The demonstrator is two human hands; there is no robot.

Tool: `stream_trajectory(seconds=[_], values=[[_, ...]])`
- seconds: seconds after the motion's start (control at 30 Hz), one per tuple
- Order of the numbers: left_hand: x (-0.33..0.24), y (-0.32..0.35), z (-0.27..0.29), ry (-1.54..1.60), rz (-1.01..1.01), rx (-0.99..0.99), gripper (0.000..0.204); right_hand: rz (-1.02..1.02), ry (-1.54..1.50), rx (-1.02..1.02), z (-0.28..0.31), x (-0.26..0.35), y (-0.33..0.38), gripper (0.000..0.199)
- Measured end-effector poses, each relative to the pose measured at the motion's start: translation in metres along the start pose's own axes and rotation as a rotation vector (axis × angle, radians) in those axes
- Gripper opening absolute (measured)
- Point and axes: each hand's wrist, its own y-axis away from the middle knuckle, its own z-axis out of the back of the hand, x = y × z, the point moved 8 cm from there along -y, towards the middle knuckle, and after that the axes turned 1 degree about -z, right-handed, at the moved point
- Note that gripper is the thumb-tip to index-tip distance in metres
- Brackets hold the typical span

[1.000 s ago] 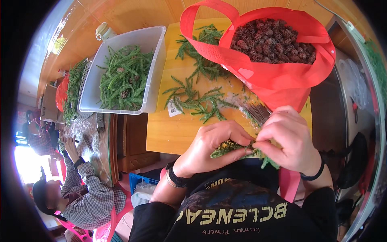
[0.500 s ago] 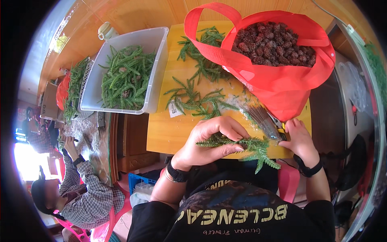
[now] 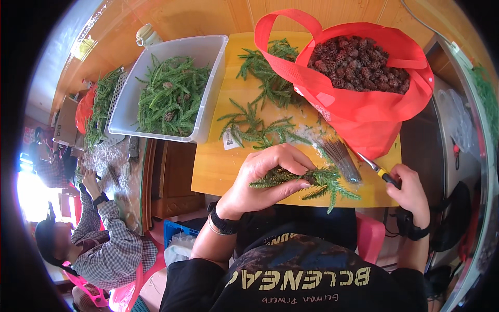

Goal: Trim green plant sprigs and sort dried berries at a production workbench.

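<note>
My left hand [image 3: 267, 174] is closed on a green pine sprig [image 3: 332, 188], pinching it between thumb and fingers over the table's front edge. Something small and brown shows at the pinch, perhaps a pine cone. At the right, my right hand [image 3: 410, 193] has its fingers on the black end of a cutting tool [image 3: 383, 172] with yellow-and-black handles and slim metal jaws pointing up and left. Between my hands a bundle of thin brown stems [image 3: 340, 158] in clear wrap lies on the table. Several loose pine sprigs [image 3: 260, 127] lie beyond my left hand.
A red bag [image 3: 371, 117] full of pine cones [image 3: 353, 62] stands at the back right. A clear plastic tub [image 3: 221, 78] holding sprigs and some cones is at the left of the yellow table [image 3: 213, 174]. Another person [image 3: 112, 247] sits at a table far left.
My right hand has moved right and toward me, drawing the tool out from beside the stem bundle. My left hand keeps hold of the sprig, which has turned slightly. The view has shifted a little.
</note>
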Motion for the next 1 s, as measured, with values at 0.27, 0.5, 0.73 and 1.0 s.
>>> stream_trajectory(seconds=[0.27, 0.5, 0.73, 1.0], values=[[-0.001, -0.002, -0.003, 0.062, -0.003, 0.009, 0.022, 0.31, -0.223, -0.047, 0.023, 0.072, 0.012, 0.026], [-0.004, 0.002, -0.004, 0.2, 0.045, 0.001, 0.02, 0.628, -0.186, -0.021, 0.026, 0.12, 0.014, 0.027], [-0.003, 0.004, -0.003, 0.269, 0.056, -0.016, 0.019, 0.68, -0.162, -0.042, 0.025, 0.126, 0.013, 0.026], [-0.004, 0.0, -0.006, 0.132, 0.033, 0.042, 0.019, 0.717, -0.098, -0.086, 0.026, 0.141, 0.014, 0.023]])
